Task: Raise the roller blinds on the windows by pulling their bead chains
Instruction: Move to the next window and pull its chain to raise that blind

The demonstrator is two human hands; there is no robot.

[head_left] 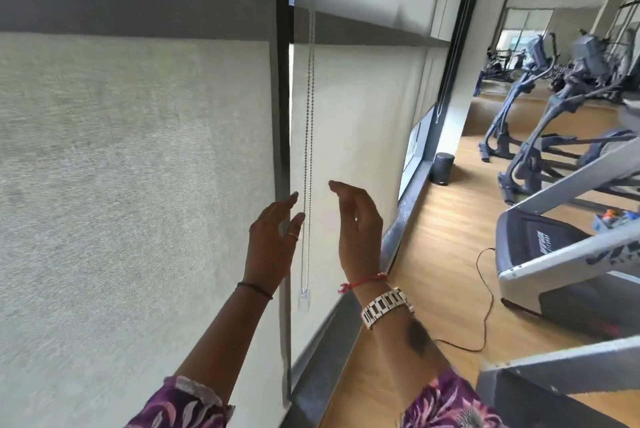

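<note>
A silver bead chain (309, 109) hangs as a double loop in front of a lowered cream roller blind (356, 136), ending in a clear plastic weight (304, 299). A second lowered blind (131, 164) fills the left, beyond a dark window post (282, 88). My left hand (272, 240) is raised just left of the chain, fingers spread, thumb close to the chain without gripping it. On the chain's right side my right hand (358, 230) is held up with curled, parted fingers and holds nothing.
A dark sill (398, 230) runs along the wall above a wooden floor (446, 254). Treadmills (568, 254) and elliptical machines (540, 109) stand to the right. A small dark bin (442, 168) sits by the wall, and a black cable (485, 306) trails across the floor.
</note>
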